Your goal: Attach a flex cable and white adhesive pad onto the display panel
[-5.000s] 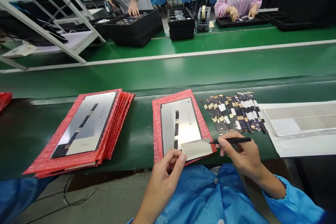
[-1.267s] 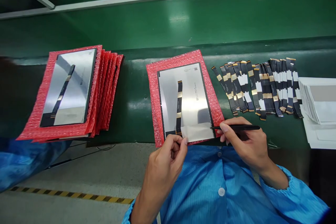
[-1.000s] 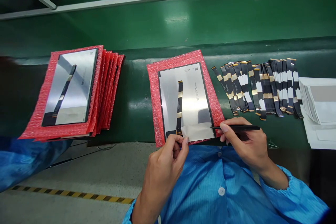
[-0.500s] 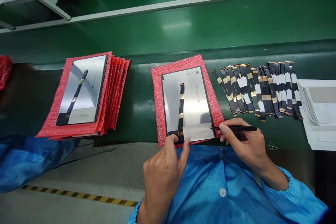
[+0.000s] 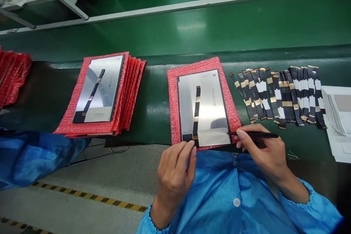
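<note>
A silver display panel (image 5: 204, 108) lies back-up on a red bubble-wrap sheet (image 5: 175, 80) at the near edge of the dark green counter (image 5: 153, 106), right in front of the person in the blue smock. A black flex cable (image 5: 195, 113) with gold patches runs down the panel's middle toward its near end, and a pale film patch (image 5: 215, 137) lies across the near right part of the panel.

The right hand (image 5: 261, 150) has its grip closed round black tweezers (image 5: 253, 135), thumb and forefinger pinching the shaft. The tweezers lie almost level, pointing left, and their tip meets the right edge of the film patch at the panel's near right corner. So the panel sits just beyond and to the left of that grip, touched only by the tool's tip.

The left hand (image 5: 175, 170) hovers at the panel's near edge, its fingers curled loosely and the fingertips (image 5: 192, 148) just by the lower end of the flex cable. I cannot tell whether it pinches anything; no object shows in that grip.

To the left, well apart, a stack of red bubble-wrap sheets (image 5: 131, 91) carries another panel (image 5: 100, 87) on top. To the right, a row of loose flex cables (image 5: 282, 95) is fanned along the counter, and beyond them lies a pile of white film sheets (image 5: 338, 109) at the right edge.
</note>
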`<state>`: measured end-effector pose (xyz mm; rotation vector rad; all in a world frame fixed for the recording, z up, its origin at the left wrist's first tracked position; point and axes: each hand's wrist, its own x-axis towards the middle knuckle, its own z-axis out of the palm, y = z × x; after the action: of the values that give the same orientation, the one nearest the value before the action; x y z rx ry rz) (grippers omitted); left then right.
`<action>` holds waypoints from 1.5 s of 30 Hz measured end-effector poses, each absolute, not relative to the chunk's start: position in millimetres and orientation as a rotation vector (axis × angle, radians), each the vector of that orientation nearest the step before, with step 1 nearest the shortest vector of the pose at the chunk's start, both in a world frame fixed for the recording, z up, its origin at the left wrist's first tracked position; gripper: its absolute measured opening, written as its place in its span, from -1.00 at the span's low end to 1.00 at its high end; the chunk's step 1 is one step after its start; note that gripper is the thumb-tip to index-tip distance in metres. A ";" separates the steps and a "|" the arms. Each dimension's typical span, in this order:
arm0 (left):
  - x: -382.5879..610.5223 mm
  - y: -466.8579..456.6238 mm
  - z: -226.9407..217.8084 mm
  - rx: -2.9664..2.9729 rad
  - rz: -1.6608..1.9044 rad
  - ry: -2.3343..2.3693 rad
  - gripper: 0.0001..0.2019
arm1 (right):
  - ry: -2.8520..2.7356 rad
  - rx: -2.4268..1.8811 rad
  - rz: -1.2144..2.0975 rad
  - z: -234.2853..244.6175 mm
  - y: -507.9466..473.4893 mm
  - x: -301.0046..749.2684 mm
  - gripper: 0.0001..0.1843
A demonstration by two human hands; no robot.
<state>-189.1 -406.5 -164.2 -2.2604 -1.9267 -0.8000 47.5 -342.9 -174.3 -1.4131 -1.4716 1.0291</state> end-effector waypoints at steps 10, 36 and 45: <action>-167.9 -395.5 -178.5 -2.580 -0.538 -1.432 -0.51 | -1.571 -1.405 0.934 -174.7 -344.0 47.2 -0.89; -179.1 -391.2 -182.8 -2.616 -0.567 -1.427 -0.51 | -2.422 -0.798 0.584 -180.0 -335.8 51.6 -0.23; -198.2 -390.8 -179.0 -2.551 -0.512 -1.543 -0.57 | -2.448 -0.799 0.546 -181.4 -333.6 53.3 -0.14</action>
<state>-198.2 -390.8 -179.0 -2.5510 -1.5435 -0.5115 53.3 -333.6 -181.4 -0.7988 -2.4483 0.5463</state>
